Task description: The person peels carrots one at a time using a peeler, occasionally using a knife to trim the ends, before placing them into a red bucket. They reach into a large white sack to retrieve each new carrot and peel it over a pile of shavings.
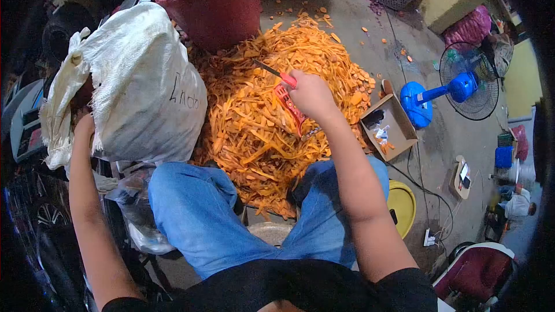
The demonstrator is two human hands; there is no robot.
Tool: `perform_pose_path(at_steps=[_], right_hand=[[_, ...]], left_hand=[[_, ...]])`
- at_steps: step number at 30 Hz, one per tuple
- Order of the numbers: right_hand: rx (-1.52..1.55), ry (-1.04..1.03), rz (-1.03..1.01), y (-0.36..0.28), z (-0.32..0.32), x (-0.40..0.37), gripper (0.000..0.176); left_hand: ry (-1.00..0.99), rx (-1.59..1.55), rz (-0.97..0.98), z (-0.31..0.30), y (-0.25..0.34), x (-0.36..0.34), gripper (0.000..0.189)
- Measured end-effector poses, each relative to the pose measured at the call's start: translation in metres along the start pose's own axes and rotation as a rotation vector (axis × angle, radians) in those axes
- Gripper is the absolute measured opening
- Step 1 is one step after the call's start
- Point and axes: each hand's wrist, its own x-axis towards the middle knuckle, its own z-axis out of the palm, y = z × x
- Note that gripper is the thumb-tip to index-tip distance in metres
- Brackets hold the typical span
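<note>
We're clamping right grip (311, 93) on red peeler (291, 106) above peel pile (254, 133). Left grip (85, 127) resting beside white sack (139, 81), closure untellable. Safest angling peeler away from body.

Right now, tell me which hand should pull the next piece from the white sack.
Left. The left hand is at the open side of the white sack, partly hidden by it, while the right hand is closed on a red peeler above the orange peel pile.
</note>
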Motion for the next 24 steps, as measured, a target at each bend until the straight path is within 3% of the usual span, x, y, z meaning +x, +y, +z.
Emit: perform_pose_path(at_steps=[24], right_hand=[[0.017,-0.068,-0.014,-0.004,0.001,0.001,0.018]], left_hand=[[0.119,-0.119,-0.046,-0.031,-0.025,0.015,0.046]])
